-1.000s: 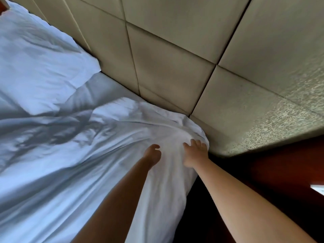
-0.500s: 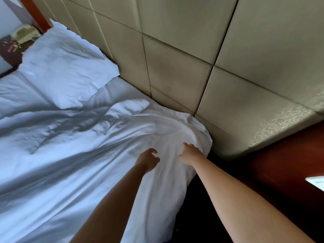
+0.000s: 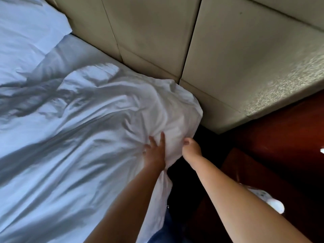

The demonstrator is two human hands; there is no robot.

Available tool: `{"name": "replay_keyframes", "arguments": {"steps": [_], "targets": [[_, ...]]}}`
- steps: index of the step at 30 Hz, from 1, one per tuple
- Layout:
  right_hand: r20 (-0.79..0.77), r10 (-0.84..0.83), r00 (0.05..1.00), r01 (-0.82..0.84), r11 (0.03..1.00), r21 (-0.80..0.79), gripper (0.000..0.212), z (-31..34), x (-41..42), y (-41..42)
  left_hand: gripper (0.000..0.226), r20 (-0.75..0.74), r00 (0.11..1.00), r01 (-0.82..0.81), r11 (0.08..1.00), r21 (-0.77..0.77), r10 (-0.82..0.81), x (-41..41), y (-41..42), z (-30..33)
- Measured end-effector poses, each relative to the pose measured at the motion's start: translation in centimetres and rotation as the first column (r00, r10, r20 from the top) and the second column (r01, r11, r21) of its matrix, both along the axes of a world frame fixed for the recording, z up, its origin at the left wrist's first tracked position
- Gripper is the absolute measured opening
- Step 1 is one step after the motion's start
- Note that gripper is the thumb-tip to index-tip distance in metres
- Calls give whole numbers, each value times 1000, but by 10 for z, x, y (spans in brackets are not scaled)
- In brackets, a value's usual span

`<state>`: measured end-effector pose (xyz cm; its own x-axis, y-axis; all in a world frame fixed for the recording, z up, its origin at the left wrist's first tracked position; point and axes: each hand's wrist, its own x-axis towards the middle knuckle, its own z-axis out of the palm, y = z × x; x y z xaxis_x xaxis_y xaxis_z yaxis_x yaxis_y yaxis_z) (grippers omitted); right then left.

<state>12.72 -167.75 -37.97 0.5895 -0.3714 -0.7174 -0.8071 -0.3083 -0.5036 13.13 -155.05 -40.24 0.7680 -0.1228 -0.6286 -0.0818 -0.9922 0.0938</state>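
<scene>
Where the white sheet (image 3: 108,120) bunches against the headboard (image 3: 157,41), both hands meet it.
Left hand (image 3: 155,155) presses flat, fingers spread; right hand (image 3: 192,149) grips its edge, fingertips buried in fabric.

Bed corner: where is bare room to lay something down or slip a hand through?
Free: the flat strip between pillow, headboard and duvet; also the dark gap between duvet and nightstand. Crowded: the corner under left hand and right hand.
</scene>
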Motion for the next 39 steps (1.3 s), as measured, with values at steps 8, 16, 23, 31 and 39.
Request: {"name": "replay_keyframes", "arguments": {"steps": [8, 16, 23, 31, 39], "targets": [[-217, -361, 907, 421, 742, 522, 92, 29, 9, 35, 21, -464, 559, -827, 426, -367, 687, 36, 83, 46], [208, -25, 978, -47, 941, 336, 42, 102, 49, 94, 11, -476, 669, -733, 612, -297, 571, 28, 94, 110], [470, 139, 872, -221, 967, 125, 39, 189, 61, 86, 30, -272, 664, -671, 393, -628, 697, 33, 65, 183], [739, 16, 674, -117, 989, 86, 38, 316, 83, 13, 32, 99, 726, -309, 452, -837, 681, 77, -21, 310], [772, -91, 629, 82, 995, 50, 36, 311, 101, -16, 10, 259, 739, -202, 571, -796, 623, 103, -50, 320]]}}
